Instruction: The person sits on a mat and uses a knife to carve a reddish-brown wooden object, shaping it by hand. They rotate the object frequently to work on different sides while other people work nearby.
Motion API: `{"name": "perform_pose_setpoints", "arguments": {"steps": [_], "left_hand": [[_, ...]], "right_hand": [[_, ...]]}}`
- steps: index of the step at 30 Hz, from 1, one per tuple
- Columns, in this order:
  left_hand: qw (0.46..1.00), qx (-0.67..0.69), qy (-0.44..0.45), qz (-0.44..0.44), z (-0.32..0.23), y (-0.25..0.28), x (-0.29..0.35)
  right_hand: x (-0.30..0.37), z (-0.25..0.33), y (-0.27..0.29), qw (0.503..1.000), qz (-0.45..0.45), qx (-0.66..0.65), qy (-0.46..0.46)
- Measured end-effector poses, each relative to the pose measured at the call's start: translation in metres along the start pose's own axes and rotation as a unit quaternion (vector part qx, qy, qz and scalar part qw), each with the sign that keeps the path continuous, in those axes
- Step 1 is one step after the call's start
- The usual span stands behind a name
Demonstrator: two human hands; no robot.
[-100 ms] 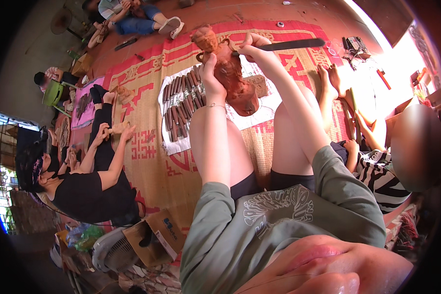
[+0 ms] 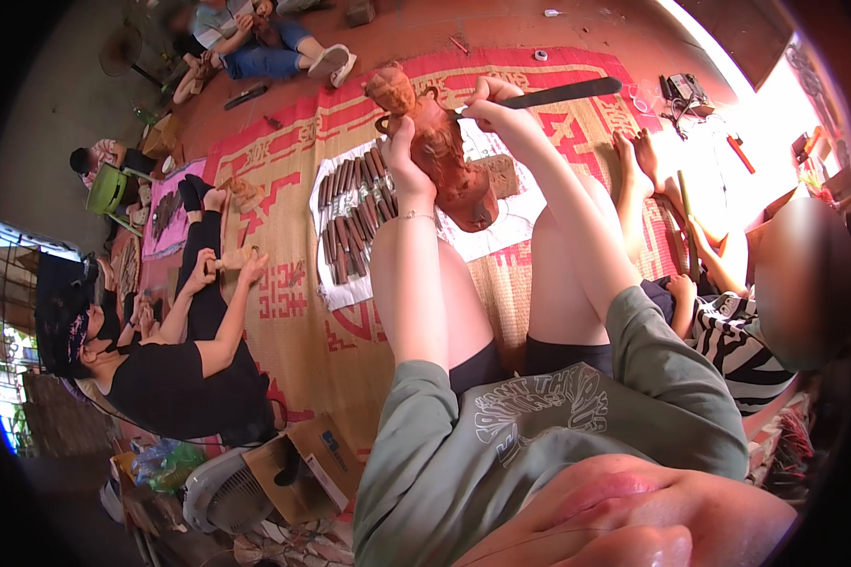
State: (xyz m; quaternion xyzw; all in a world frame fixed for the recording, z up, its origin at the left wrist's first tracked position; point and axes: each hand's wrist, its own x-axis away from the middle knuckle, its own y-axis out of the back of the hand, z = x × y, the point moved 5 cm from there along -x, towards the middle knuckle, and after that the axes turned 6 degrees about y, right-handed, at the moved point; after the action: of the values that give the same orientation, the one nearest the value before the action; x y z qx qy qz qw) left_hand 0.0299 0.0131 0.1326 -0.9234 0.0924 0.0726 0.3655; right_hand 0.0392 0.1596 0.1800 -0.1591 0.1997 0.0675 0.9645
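Observation:
Above my lap, my left hand (image 2: 409,163) is wrapped round the lower left side of a reddish-brown carved figure (image 2: 440,151). The figure leans, its head to the upper left and its base nearer my knees. My right hand (image 2: 497,102) pinches a long, dark, flat tool (image 2: 575,93) whose wide end sticks out to the right. Its working tip is at the figure's right upper side; whether it touches cannot be made out. Below lies a white cloth (image 2: 348,295) bearing rows of brown-handled carving tools (image 2: 350,227). A carved wooden block (image 2: 497,176) sits behind the figure's base.
A patterned red and straw mat (image 2: 284,369) spreads beneath me. At the left a person in black (image 2: 175,383) holds a pale carving (image 2: 232,260). Another person in stripes (image 2: 728,345) sits close at the right. A cardboard box (image 2: 293,472) and a fan (image 2: 222,491) stand lower left.
The view has shifted slightly, so most things sit a little lower. The figure's head has moved slightly left. Both hands keep their holds.

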Motion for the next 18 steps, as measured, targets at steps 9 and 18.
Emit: {"name": "perform_pose_setpoints", "arguments": {"steps": [9,18], "left_hand": [[1.000,-0.011,-0.014,-0.005,0.002,0.013,-0.006],[0.999,0.022,-0.010,-0.023,0.002,0.010,-0.004]], "right_hand": [[-0.003,0.001,0.001,0.999,0.029,-0.026,-0.024],[-0.006,-0.005,-0.002,0.999,0.011,0.041,-0.023]]}}
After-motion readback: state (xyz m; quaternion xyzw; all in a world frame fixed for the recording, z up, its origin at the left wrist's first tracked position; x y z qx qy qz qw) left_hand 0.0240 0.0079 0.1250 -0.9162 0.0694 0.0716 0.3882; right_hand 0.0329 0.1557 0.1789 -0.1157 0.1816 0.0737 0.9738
